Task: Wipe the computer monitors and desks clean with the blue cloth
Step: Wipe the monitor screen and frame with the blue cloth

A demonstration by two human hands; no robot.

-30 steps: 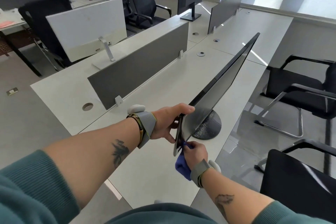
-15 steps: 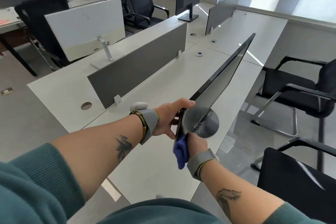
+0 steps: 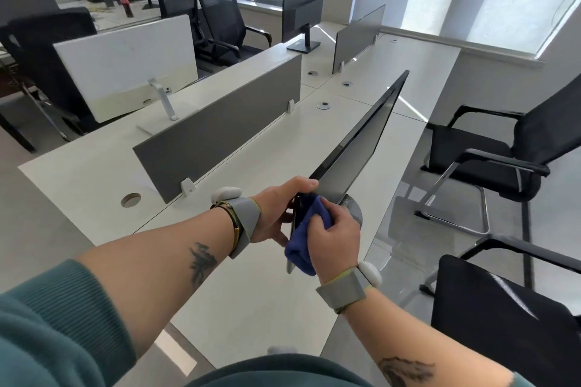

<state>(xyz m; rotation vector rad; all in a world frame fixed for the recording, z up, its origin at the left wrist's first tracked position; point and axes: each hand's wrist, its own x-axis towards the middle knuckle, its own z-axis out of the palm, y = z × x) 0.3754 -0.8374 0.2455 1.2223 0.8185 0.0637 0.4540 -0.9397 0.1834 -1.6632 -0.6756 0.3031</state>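
A thin black monitor (image 3: 358, 148) stands edge-on to me on the white desk (image 3: 257, 286), on a round dark base (image 3: 354, 210). My left hand (image 3: 276, 210) grips the monitor's near edge from the back side. My right hand (image 3: 334, 236) holds the bunched blue cloth (image 3: 301, 229) and presses it against the screen's near lower part. Part of the screen's near corner is hidden by the cloth and hand.
A grey divider panel (image 3: 220, 132) runs along the desk's far side. Beyond it stand a white monitor (image 3: 125, 66) and a black monitor (image 3: 303, 6). Black chairs (image 3: 490, 154) stand to the right, with another chair back (image 3: 503, 324) close by. A cable hole (image 3: 130, 200) lies at the left.
My right hand with the blue cloth has moved up from the monitor's bottom corner onto the screen face. My left hand keeps its grip on the near edge.
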